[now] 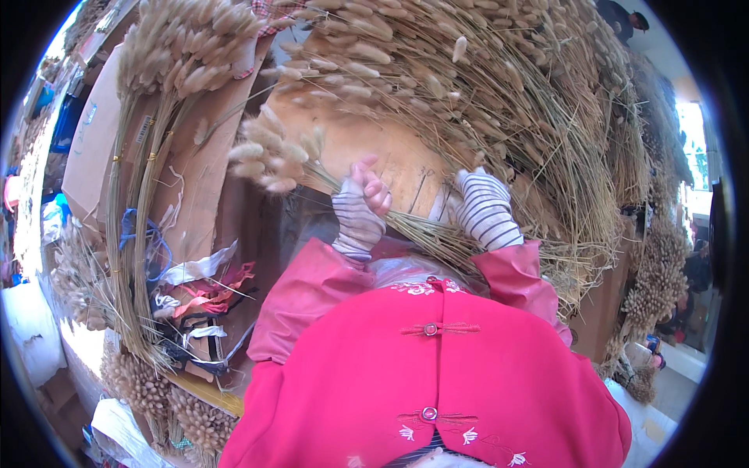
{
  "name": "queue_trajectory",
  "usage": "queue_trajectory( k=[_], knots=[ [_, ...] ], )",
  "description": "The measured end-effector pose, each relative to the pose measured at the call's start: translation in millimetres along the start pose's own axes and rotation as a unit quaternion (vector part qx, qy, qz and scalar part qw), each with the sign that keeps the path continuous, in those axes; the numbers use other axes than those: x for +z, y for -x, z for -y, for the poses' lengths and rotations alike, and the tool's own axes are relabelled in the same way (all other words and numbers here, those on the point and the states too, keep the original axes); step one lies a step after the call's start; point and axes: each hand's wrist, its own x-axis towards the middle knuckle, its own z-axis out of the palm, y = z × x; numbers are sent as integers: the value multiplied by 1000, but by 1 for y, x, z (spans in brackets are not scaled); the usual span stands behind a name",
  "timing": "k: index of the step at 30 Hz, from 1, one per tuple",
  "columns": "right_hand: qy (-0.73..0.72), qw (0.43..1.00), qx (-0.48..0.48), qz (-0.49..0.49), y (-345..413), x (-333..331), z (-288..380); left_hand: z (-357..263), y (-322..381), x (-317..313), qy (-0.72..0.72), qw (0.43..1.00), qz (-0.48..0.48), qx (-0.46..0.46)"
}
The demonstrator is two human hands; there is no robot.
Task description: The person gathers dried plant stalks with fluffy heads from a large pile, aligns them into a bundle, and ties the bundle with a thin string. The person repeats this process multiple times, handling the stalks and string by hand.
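Note:
My left hand (370,188) is closed around a small bunch of dried bunny-tail grass (272,153). Its fluffy heads point to the left, and the stems (427,233) run down to the right in front of my body. A striped fingerless cuff covers that hand's wrist and palm. My right hand (478,196), in a matching striped cuff, is at the near edge of a large heap of loose bunny-tail grass (468,88). Its fingers are mostly hidden, so what it grips does not show. Beneath lies a wooden board (363,137) with handwritten marks.
Tied bunches of bunny-tail grass (126,175) lie on a cardboard box (199,169) at left. Cloth strips (205,292) and blue string (153,237) are below them. More dried bunches (655,292) stand at right. A person (621,20) is at the far upper right.

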Motion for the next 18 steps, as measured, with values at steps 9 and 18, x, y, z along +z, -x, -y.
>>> queue_trajectory(
  k=[9,18],
  knots=[
    [2,979,-65,-192,-55,15,19,-7,2,-7,38,996,78,-36],
    [50,971,-83,-219,-54,27,19,-8,4,1,-16,999,10,-42]
  ],
)
